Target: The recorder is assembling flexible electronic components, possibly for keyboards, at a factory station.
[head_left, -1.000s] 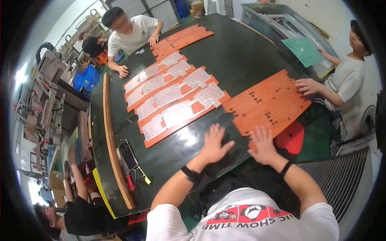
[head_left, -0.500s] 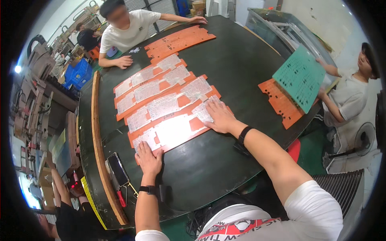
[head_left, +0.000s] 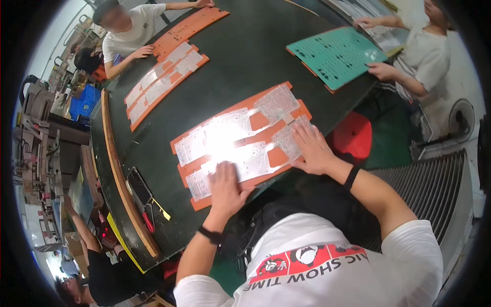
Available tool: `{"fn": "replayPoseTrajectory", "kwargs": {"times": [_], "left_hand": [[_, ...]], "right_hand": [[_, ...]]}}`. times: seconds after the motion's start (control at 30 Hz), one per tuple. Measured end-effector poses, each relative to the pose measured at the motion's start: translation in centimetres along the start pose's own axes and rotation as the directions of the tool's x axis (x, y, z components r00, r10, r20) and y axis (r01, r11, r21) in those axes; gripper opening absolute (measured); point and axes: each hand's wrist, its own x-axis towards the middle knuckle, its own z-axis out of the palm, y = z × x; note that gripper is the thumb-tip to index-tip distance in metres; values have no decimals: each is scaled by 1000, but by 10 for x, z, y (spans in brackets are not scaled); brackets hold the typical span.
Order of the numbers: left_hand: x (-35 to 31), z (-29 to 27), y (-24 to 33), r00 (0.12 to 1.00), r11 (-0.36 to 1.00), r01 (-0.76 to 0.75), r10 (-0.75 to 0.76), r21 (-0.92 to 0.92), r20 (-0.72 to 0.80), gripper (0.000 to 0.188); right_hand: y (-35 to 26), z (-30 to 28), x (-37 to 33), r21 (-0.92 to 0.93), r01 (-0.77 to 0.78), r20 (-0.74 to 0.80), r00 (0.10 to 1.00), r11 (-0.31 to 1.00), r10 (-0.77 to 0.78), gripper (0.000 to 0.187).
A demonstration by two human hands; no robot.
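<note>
An orange board (head_left: 259,121) carrying two rows of thin silvery patterned sheets (head_left: 197,138) lies at the near edge of the dark table. My left hand (head_left: 226,188), slightly blurred, rests with fingers stretched out on the near row towards its left end. My right hand (head_left: 313,150) lies flat with its fingers extended over the sheet at the board's right end. Neither hand is wrapped around anything. Glare washes out the middle of the sheets.
Farther left lies another sheet-covered orange board (head_left: 134,122). Beyond it, a person touches a bare orange board (head_left: 192,28). At right, another person's hands hold a green board (head_left: 337,53). A wooden strip (head_left: 118,171), phone (head_left: 138,185) and red-handled tool (head_left: 148,221) lie left. A red stool (head_left: 354,135) stands nearby.
The near sheet-covered board has come towards me, away from the far one, with my hands on it. The green board has been lowered over the orange one at right.
</note>
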Motion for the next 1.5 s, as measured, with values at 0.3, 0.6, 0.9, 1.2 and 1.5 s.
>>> {"fn": "replayPoseTrajectory", "kwargs": {"times": [0.3,0.6,0.9,1.2,1.5], "left_hand": [[0,33,29,966,964,-256,257,69,-14,89],[23,2,75,980,961,-174,146,216,137,80],[90,58,116,888,904,-426,413,-26,-202,60],[26,26,13,967,973,-228,222,-36,-122,74],[-31,8,-81,977,983,176,-167,60,-133,77]], "right_hand": [[-4,4,-15,60,-117,-38,992,991,119,78],[12,10,-2,20,-246,-134,960,969,247,79],[16,15,1,-1,-210,-169,964,978,207,81],[10,7,5,-14,-226,-129,966,974,222,87],[-3,-27,35,108,-307,30,952,945,306,80]]}}
